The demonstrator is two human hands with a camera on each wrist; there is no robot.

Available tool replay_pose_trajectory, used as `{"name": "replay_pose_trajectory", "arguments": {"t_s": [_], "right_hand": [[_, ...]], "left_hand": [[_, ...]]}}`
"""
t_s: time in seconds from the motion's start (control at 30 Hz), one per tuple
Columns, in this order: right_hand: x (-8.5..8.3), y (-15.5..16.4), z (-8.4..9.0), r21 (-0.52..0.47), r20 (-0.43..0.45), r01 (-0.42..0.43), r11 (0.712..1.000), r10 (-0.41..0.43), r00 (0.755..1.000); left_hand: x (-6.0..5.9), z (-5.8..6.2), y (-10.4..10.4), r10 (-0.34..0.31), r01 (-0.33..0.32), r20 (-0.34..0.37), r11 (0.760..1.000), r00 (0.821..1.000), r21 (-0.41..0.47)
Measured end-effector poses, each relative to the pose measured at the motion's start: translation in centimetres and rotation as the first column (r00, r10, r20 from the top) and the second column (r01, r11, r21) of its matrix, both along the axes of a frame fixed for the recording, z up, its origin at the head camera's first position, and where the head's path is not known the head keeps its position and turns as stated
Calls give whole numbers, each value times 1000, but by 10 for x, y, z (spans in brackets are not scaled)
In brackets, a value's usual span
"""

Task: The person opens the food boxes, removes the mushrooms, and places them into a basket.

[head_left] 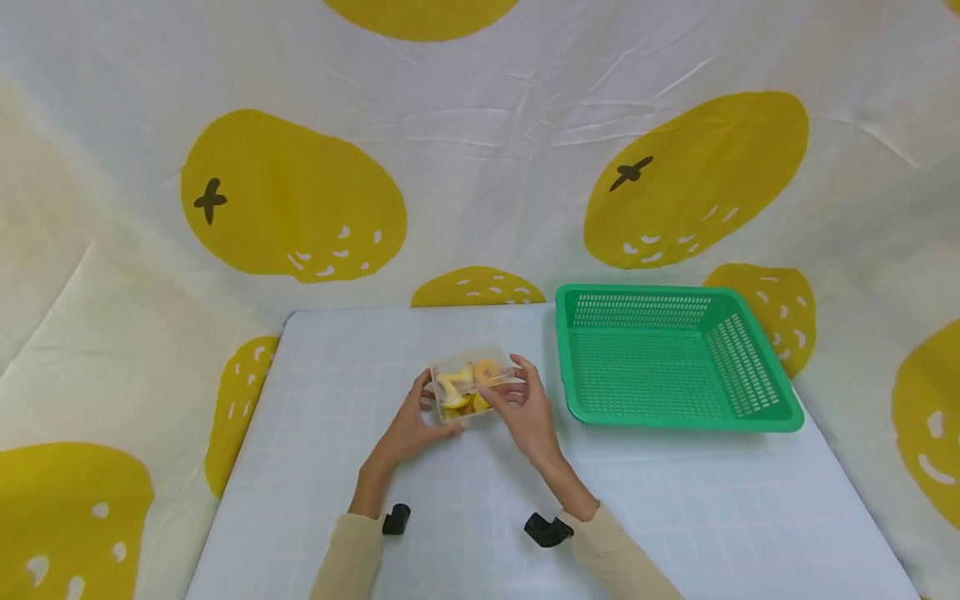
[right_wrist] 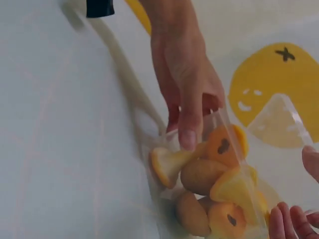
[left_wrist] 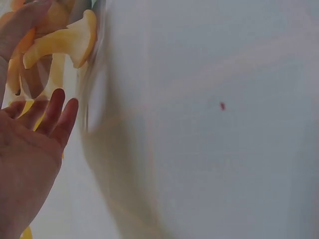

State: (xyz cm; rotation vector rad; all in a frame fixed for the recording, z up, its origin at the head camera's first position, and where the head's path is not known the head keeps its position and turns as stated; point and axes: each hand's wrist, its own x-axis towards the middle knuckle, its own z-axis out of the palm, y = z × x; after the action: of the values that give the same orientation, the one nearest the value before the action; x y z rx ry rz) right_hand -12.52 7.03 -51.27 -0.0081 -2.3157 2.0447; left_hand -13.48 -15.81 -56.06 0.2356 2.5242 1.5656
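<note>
A clear box (head_left: 471,385) of yellow and orange pieces (right_wrist: 214,186) is being held over the mat (head_left: 337,467), just left of the green basket (head_left: 667,358), between both hands. The left hand (head_left: 411,429) is cupping its left end with the thumb pressed on the wall; the right hand (head_left: 525,408) is gripping the right end with curled fingers. The basket is lying bare, so the box is judged as not yet being placed there; the carry across is being left undone.

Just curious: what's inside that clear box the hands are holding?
The box holds yellow and orange toy food pieces, one mushroom-shaped. Pieces underneath are partly covered by the others and by the fingers.
</note>
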Motion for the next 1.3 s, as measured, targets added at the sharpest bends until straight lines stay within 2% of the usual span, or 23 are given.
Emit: {"name": "replay_pose_trajectory", "arguments": {"t_s": [0.07,0.3,0.4,0.47,0.57,0.63,0.73,0.87,1.03,1.17,1.3], "right_hand": [[-2,2,2,14,-51,-11,1000,11,999],[1,5,30,50,-162,-25,998,33,986],[-1,4,32,62,-192,-23,998,34,981],[-2,4,33,63,-199,-21,998,33,979],[-5,5,31,53,-185,-32,998,41,982],[-6,5,31,52,-173,-44,998,53,984],[-13,6,17,52,-156,-55,997,63,986],[-22,8,-1,45,-135,-50,998,56,989],[-27,10,-3,61,-112,-42,997,49,992],[-31,10,2,92,-115,-33,995,44,992],[-39,7,8,99,-124,-25,995,37,992]], "left_hand": [[0,0,0,-5,5,25,1000,1000,-3],[0,3,0,-12,12,114,1000,993,5],[0,4,0,-17,18,137,1000,990,-2],[-1,6,0,-12,10,127,1000,992,16],[-4,8,2,30,-37,99,997,995,61],[-6,10,5,86,-91,63,992,994,87],[-8,12,10,182,-182,10,979,983,97],[-11,16,18,304,-300,-10,945,953,134],[-15,15,27,418,-413,44,868,907,276],[-16,11,31,469,-466,87,807,879,362],[-16,9,34,496,-484,96,758,863,438]]}}
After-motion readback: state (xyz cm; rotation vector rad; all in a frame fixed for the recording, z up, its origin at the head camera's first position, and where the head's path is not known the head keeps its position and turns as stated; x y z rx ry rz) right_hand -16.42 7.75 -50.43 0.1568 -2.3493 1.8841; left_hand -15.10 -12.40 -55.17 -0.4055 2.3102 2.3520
